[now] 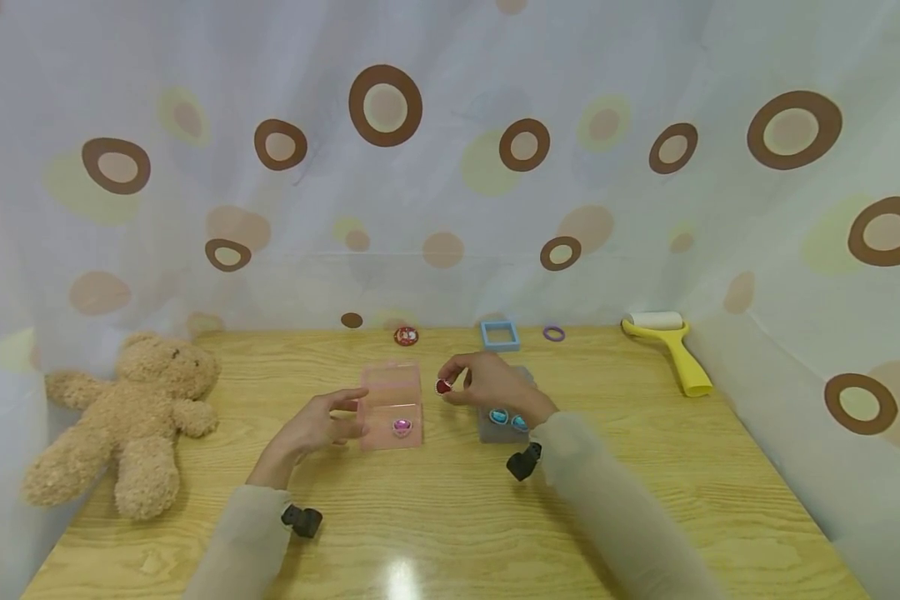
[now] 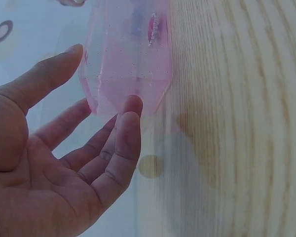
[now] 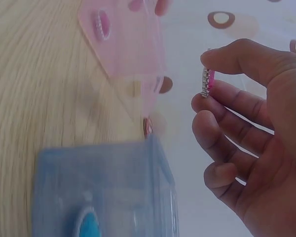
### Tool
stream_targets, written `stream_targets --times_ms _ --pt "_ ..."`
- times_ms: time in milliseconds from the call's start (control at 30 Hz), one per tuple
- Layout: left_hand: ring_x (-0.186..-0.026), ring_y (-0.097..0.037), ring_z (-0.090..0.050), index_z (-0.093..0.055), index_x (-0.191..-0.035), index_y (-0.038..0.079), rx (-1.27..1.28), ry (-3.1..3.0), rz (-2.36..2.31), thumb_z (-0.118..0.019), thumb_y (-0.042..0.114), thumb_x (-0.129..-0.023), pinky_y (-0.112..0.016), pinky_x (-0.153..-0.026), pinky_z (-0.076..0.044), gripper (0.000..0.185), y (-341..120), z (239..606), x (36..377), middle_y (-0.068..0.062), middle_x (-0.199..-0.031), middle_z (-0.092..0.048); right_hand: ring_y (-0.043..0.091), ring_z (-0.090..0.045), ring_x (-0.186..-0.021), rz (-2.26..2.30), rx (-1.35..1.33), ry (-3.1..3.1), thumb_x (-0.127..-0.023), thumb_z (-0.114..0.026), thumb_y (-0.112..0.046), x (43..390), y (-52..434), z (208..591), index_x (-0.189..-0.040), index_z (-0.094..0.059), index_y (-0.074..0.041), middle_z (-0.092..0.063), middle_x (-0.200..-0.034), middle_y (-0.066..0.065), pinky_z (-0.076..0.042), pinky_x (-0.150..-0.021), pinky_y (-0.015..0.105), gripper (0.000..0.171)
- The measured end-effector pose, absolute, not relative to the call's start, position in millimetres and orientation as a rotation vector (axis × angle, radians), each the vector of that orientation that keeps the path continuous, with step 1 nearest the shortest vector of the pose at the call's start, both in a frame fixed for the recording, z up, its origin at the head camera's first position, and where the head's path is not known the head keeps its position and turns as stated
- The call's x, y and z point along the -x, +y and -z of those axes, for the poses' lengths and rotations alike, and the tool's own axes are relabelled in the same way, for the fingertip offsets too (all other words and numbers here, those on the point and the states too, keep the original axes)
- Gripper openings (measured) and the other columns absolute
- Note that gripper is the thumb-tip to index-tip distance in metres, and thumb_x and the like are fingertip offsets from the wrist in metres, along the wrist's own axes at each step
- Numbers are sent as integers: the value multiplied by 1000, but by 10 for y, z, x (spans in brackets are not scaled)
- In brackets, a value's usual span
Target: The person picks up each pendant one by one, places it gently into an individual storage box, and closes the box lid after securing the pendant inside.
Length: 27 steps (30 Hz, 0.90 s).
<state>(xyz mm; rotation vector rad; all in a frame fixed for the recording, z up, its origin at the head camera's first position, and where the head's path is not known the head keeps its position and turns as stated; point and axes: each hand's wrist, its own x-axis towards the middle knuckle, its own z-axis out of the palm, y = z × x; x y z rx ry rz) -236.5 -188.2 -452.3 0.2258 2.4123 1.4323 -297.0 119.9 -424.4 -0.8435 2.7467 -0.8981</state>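
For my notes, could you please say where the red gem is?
In the head view, the right hand pinches the red gem near the centre, between the pink case at left and the blue case.

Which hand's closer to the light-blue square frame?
Right. The right hand, pinching a silver-rimmed gem, is just in front of the frame; the left hand is farther off to its left, at the pink box.
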Motion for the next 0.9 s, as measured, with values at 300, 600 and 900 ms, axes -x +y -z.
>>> stream_targets --times_ms 300,600,900 --pt "-111 -30 -66 -40 -152 6 -233 2424 -1427 -67 9 -95 -45 -86 -59 63 -1879 4528 2362 -29 -146 -44 7 -61 -79 880 958 2690 -87 -77 -27 2970 889 4289 -106 -72 -23 -71 -101 -7 -51 -71 23 20" --pt "-109 -29 -67 -41 -152 7 -221 2418 -1431 -67 10 -95 -46 -86 -59 62 -1883 4522 2375 -30 -147 -44 11 -64 -84 868 985 2642 -87 -77 -25 2963 672 4355 -103 -71 -22 -71 -100 -7 -51 -73 23 18" --pt "-112 -32 -66 -40 -152 5 -252 2404 -1437 -66 10 -96 -48 -87 -58 62 -1890 4522 2375 -31 -147 -43 3 -64 -79 818 958 2644 -82 -80 -26 2973 517 4525 -100 -73 -22 -73 -92 -12 -51 -71 21 20"
